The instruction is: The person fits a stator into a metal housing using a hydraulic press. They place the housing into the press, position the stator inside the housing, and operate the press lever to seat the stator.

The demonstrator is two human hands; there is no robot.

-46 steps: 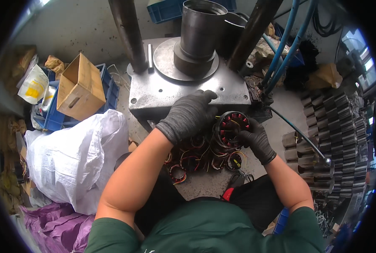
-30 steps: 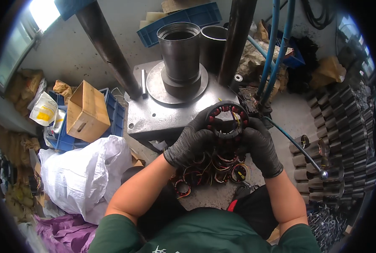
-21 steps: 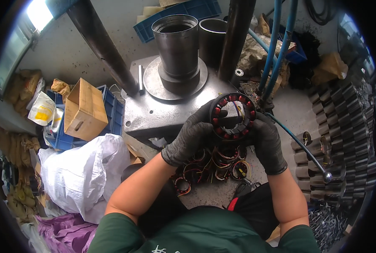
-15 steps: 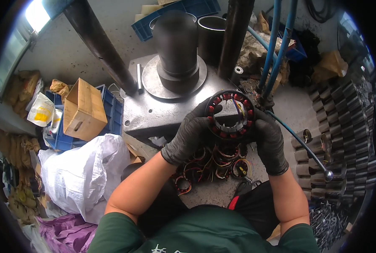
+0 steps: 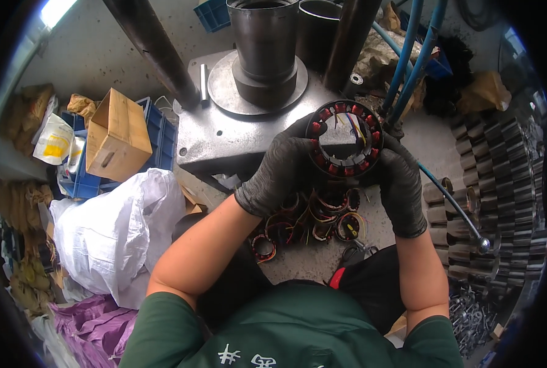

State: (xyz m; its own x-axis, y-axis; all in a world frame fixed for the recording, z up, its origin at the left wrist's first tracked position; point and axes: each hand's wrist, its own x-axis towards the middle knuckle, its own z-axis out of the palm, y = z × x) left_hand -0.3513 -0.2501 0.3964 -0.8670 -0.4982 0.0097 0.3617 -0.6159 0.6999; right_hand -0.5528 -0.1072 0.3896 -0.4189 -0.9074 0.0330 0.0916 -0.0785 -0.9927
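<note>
Left hand (image 5: 279, 168) and right hand (image 5: 402, 187), both in dark grey knit gloves, clasp opposite sides of a black ring-shaped stator with red-wound teeth (image 5: 349, 165). The landmark is a tall, open-topped cylinder of dark grey steel (image 5: 264, 46); all positions are given from it, as the wearer faces it. The stator is held on the near side of the cylinder and to its right, above the near edge of the grey metal worktop (image 5: 200, 138), well apart from the cylinder itself. Having no long axis, the stator is best read by its bore, which tips up toward the wearer, whereas the cylinder stands upright. The left hand grips the stator's left rim and is the nearer of the two to the cylinder; the right hand grips the right rim, its fingertips hidden. Thin coloured wires (image 5: 359, 130) cross the bore. A short bright steel rod (image 5: 204, 86) stands left of the cylinder. Farther to the near side of the cylinder, on the floor, lie more wired rings (image 5: 263, 256); well to its right are rows of grey metal tubes (image 5: 497, 202).
</note>
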